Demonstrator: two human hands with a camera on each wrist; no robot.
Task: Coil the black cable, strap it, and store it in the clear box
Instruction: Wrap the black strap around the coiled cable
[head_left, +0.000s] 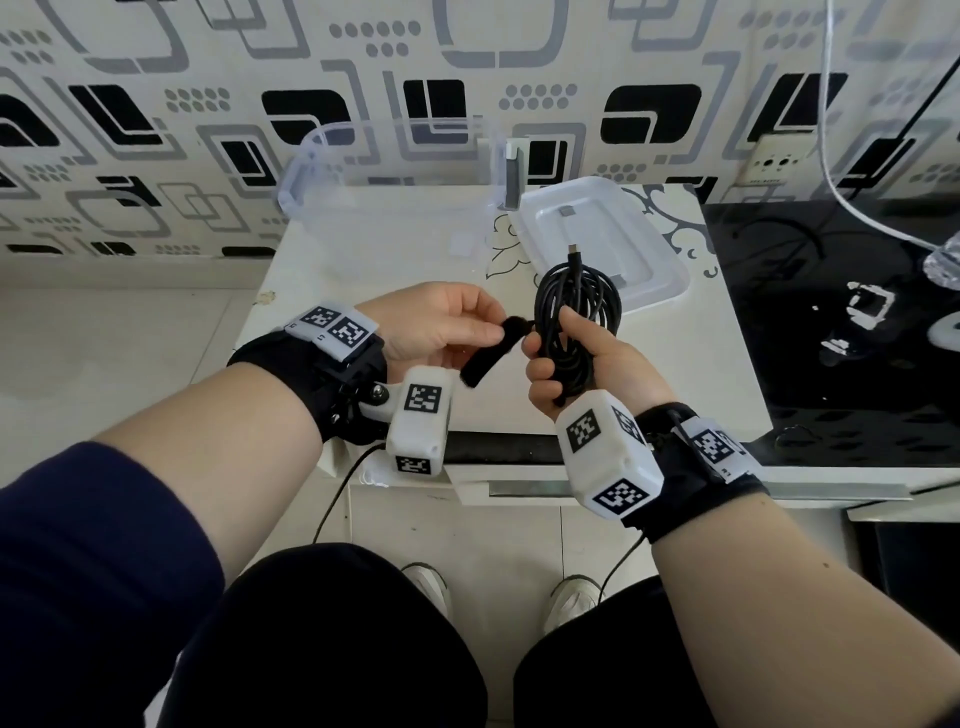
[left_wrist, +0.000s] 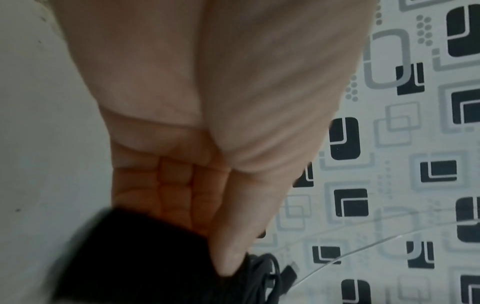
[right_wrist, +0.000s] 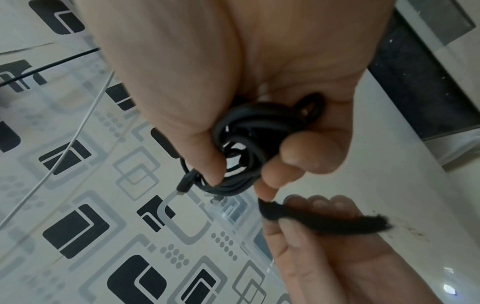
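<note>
Knees and shoes: dark trousers (head_left: 332, 639) and pale shoes (head_left: 569, 603) are seen lowest in the head view, nearest the camera, below the table edge.
Right hand: the right hand (head_left: 582, 364) is closed round the coiled black cable (head_left: 574, 306); the loops are clamped between thumb and fingers, presumably so that the coil cannot spring apart while it is bound.
Cable end: one plug (head_left: 573, 254) is left sticking up above the coil.
Left hand: the left hand (head_left: 441, 325) is closed in a pinch on the black strap (head_left: 493, 351), thumb against fingertips.
Strap: its far end is brought against the right hand's fingers beside the coil, while the other end hangs free; it is judged ready to be wound, not yet wrapped.
Clear box: the clear box (head_left: 311, 176) is stood open at the back of the white table (head_left: 322, 270), well apart from the hands.
Lid: the white lid (head_left: 649, 249) is laid beside the box, off the opening, so nothing is judged to block storage.
Surroundings: a black glossy surface (head_left: 831, 322) adjoins the table on the right; a white cord (head_left: 852, 197) hangs against the patterned wall (head_left: 156, 130).
</note>
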